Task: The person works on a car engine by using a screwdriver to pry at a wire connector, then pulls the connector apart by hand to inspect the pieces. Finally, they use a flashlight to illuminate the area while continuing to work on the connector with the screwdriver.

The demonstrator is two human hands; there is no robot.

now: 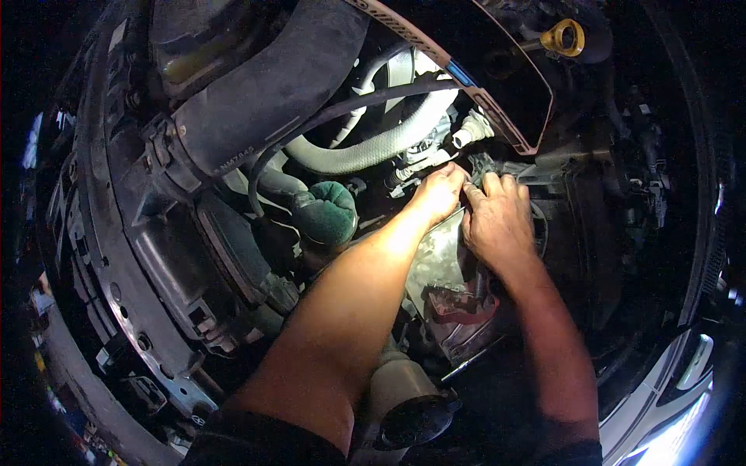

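Note:
In the lit middle of an engine bay, my left hand [440,194] reaches in with its fingers closed by a pale connector-like fitting [468,132]. Right beside it is my right hand [501,217], its fingers curled downward over dark parts. The fingertips of both hands nearly meet, and whatever they grip is hidden beneath them. Below the hands lies a greyish metal surface [439,260]. A braided light-grey hose [365,155] curves past on the upper left. Left of my left forearm sits a dark green rounded piece [325,212].
A wide black duct [268,89] crosses the upper left. Overhead hangs a dark panel with a tan lettered edge [423,43]. A yellow ring-shaped handle [563,39] stands at upper right. Below are a red-edged part [466,311], a thin metal rod [464,367] and a black cap [417,421].

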